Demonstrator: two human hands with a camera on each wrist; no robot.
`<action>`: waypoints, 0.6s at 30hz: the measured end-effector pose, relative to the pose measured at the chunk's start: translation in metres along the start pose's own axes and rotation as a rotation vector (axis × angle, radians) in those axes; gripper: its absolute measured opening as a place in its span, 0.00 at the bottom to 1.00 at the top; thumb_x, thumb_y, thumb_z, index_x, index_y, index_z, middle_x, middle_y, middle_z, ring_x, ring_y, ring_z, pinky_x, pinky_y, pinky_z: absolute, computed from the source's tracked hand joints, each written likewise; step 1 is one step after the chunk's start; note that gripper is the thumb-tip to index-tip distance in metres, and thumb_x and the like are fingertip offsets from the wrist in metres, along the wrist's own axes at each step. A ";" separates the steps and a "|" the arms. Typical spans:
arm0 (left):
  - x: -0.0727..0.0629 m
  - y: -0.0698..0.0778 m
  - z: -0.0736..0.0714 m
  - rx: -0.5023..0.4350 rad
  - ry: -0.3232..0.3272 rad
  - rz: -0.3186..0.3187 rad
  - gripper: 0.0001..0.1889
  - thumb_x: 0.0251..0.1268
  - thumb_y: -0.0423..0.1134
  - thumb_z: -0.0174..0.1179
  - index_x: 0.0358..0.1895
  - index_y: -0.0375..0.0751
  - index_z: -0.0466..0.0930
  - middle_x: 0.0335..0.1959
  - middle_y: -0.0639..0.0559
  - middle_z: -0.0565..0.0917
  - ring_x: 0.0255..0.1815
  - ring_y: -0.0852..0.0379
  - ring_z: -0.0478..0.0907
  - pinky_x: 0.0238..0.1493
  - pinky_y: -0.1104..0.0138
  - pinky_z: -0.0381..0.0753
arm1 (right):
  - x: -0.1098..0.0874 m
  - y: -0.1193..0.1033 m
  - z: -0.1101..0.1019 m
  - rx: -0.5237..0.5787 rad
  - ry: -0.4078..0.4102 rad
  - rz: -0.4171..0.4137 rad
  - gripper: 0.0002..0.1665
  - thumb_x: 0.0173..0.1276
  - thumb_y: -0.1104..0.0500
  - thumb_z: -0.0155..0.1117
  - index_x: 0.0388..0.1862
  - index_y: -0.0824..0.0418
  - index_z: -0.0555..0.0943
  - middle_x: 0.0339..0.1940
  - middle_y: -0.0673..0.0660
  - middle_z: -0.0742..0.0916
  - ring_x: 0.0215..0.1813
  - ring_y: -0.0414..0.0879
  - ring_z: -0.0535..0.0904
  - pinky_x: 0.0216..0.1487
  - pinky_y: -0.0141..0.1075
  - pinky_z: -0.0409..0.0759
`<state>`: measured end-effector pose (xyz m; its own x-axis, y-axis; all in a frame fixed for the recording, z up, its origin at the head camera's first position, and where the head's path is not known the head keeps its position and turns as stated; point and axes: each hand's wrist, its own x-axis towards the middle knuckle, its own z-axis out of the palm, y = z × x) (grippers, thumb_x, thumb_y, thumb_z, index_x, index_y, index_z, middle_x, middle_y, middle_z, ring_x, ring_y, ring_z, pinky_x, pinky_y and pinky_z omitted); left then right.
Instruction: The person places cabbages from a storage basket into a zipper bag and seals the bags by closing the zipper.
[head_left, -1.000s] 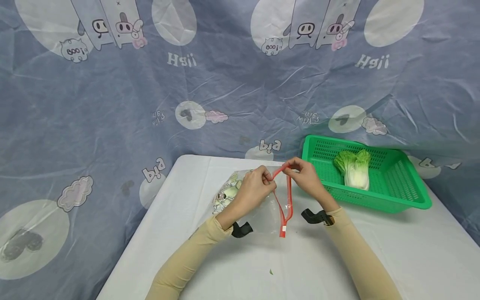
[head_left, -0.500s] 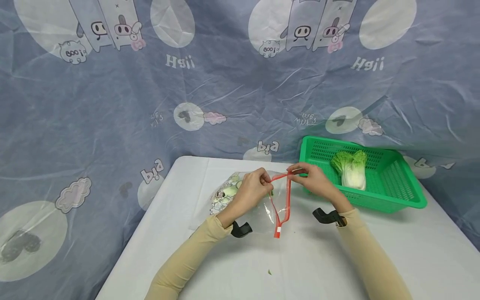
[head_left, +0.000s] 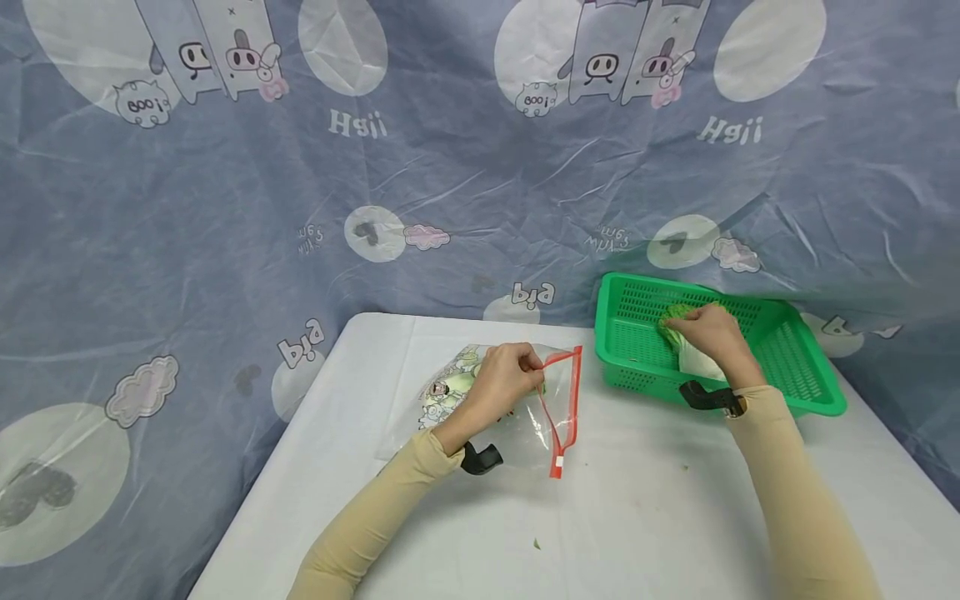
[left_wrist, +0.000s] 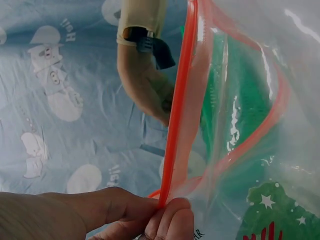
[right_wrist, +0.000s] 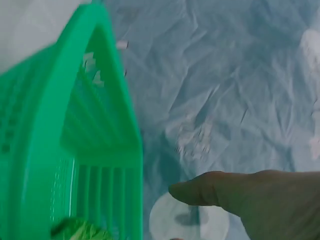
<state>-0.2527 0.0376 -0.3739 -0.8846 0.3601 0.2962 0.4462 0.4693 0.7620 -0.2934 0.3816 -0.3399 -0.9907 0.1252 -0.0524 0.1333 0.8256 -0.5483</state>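
Left hand (head_left: 501,385) pinches a clear plastic bag (head_left: 519,437) by its red edge; across white tabletop (head_left: 637,492), the right hand (head_left: 714,335), fingers released, hovers over leafy cabbage (head_left: 697,364) in a green plastic basket (head_left: 637,381).

A creased grey-blue curtain (head_left: 247,200) spans the back and both sides, printed with pale circles (head_left: 342,42), cartoon figures (head_left: 603,68), pinkish clouds (head_left: 142,390) and lettering (head_left: 357,124), some of it upside down. Before it stands a white worktop (head_left: 637,533), under soft, even light with faint shadows.
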 end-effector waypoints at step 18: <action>0.000 -0.001 0.002 -0.040 -0.030 0.012 0.05 0.55 0.28 0.62 0.29 0.43 0.83 0.20 0.54 0.85 0.18 0.66 0.76 0.18 0.74 0.71 | 0.043 0.076 -0.014 -0.040 -0.232 0.273 0.56 0.68 0.35 0.51 0.66 0.86 0.55 0.54 0.84 0.68 0.50 0.72 0.72 0.45 0.50 0.77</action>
<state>-0.2526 0.0388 -0.3763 -0.8745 0.3897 0.2887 0.4506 0.4327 0.7808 -0.3251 0.4579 -0.3719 -0.8972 0.2194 -0.3834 0.3902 0.8005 -0.4549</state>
